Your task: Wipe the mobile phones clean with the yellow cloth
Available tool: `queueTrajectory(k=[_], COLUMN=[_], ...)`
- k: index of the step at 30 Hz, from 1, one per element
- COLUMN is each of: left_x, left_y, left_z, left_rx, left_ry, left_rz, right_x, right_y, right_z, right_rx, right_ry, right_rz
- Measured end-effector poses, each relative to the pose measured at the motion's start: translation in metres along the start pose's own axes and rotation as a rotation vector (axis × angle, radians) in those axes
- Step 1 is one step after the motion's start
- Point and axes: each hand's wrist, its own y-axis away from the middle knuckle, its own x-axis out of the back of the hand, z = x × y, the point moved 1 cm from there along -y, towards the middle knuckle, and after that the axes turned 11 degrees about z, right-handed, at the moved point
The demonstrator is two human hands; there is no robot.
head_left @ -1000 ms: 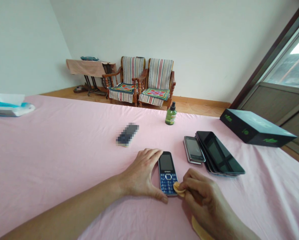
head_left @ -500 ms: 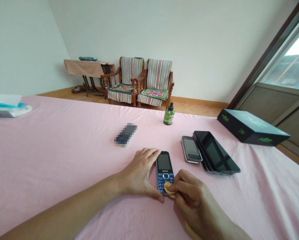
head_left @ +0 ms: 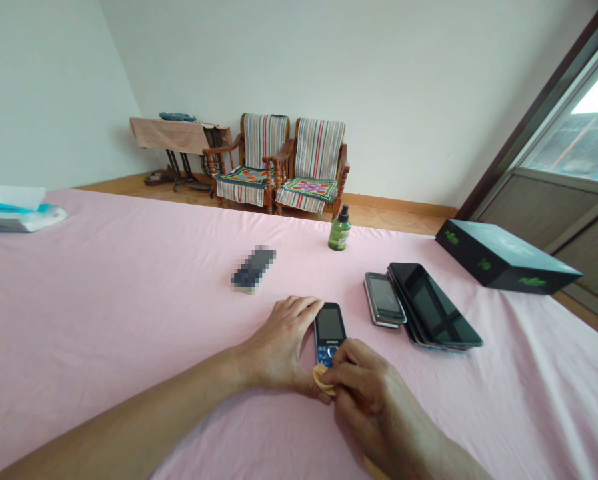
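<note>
1. The keypad phone [head_left: 330, 325] lay face up on the pink sheet [head_left: 129, 300], right in front of me. My left hand [head_left: 277, 341] bracketed it lengthwise, fingertips at its top left corner, thumb by the bottom edge.
2. My right hand [head_left: 376, 387] had the yellow cloth [head_left: 322, 376] pinched firmly, bunched over the lower keys.
3. I judged the wiping to be partway through: the cloth was on the keypad, while the screen lay uncovered. Whether that screen was done, I couldn't tell.
4. The tablets [head_left: 439, 308] sat stacked to my right beside the grey phone [head_left: 385, 297]; a pixelated handset [head_left: 253, 269] lay apart, beyond my left hand. Nothing showed which of these were finished or left.
</note>
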Motion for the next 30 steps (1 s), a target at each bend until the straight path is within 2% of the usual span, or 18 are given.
queueTrajectory(k=[12,24,30], left_x=[0.001,0.001,0.002], left_y=[0.001,0.001,0.001], left_z=[0.000,-0.003,-0.005], left_rx=[-0.007,-0.005,-0.009], left_ry=[-0.015,-0.011,0.026], left_rz=[-0.006,-0.012,-0.018], right_x=[0.015,0.028,0.031], right_y=[0.006,0.008,0.007], right_z=[0.009,0.009,0.008], right_rx=[-0.087,-0.040,-0.022], right_ry=[-0.001,0.107,0.066], right_rz=[0.027,0.079,0.069])
